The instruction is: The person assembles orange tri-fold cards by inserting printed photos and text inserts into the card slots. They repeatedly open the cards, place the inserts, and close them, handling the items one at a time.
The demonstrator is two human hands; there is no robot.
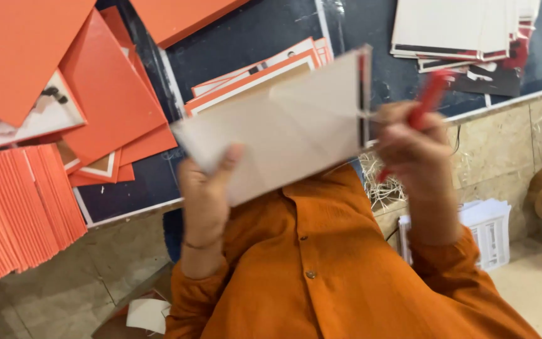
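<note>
Head view, single frame, blurred by motion. At far left a fanned stack of orange sheets (14, 213) stood on edge on the stone floor, and above it loose orange cards (105, 94) lay overlapped on a dark table (246, 31).

Left hand (207, 188) was raised with the forearm roughly vertical, orange sleeve at the wrist and a thin bracelet just above the cuff. Its thumb pressed on the near face of a pale folded card (283, 132) at the lower left corner, with the fingers hidden behind it; the hand was grasping the card. The card was held in the air in front of the table edge, above the person's orange shirt (321, 263). Its long axis ran from lower left up to upper right, and the higher short edge, dark-trimmed, pointed toward the right hand.

Right hand (409, 147) was clenched around a red tool (425, 107), possibly a pen or cutter; blur prevents telling which. The tool slanted from lower left to upper right, and the hand sat just beside the card's right edge. Whether the tool touched the card could not be told.

Farther right, a white slotted crate (490, 232) sat on the floor, and a stack of white cards (465, 28) lay on the table at top right.
</note>
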